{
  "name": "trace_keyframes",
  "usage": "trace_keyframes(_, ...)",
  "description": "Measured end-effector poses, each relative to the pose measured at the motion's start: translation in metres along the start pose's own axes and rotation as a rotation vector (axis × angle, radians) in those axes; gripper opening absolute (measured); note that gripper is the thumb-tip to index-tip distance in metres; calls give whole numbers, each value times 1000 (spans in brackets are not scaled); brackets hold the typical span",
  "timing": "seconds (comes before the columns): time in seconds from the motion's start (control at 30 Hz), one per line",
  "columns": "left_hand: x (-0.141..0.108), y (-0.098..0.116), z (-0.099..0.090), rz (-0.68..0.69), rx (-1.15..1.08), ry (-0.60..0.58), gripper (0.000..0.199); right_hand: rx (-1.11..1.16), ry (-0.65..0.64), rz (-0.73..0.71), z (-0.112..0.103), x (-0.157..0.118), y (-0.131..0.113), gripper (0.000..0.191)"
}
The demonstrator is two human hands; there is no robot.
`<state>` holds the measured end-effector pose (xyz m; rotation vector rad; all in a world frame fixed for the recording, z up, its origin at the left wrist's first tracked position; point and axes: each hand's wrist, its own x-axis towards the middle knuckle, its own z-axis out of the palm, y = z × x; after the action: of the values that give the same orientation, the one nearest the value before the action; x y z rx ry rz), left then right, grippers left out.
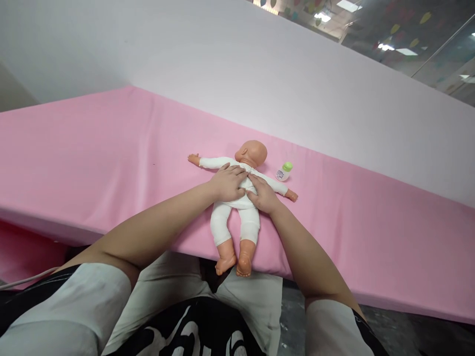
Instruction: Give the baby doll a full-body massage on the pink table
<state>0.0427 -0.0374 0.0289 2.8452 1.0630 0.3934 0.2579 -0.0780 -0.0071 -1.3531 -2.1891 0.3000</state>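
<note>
A baby doll (221,225) with a white cloth body lies face down, its head turned to the left and its arms spread wide. Flat on the left side of its back rests my left hand (229,184), fingers stretched out. My right hand (262,193) lies on the right side of the back, palm down with the fingers extended. The fingertips of both hands come close together near the middle of the back. Just beyond the doll's right-side arm stands a small clear bottle (284,172) with a green cap, apart from both hands.
A pink padded surface (92,163) runs across the view, and the doll's feet reach its front edge. Behind it rises a white wall (208,64), with a glass panel (393,39) at the upper right. A pale cable (27,280) shows at the lower left.
</note>
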Motion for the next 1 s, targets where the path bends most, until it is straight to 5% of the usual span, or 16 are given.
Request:
trace_keyframes(0.5,6,-12,0,-35,-95,-61,78,41,26,74,5,0,9,78)
trace_keyframes(0.67,5,-18,1,-23,-336,174,68,114,64,51,1,1,12,74)
trace_keyframes(0.8,-2,-27,-9,-256,-379,381,43,140,187,51,-1,-3,10,64)
trace_keyframes(0.87,-5,-36,-14,-409,-303,337,40,85,284,84,-2,-4,6,57)
trace_keyframes(1.0,-7,-53,-17,-575,-272,4,65,-37,470,181,-2,-4,-3,39)
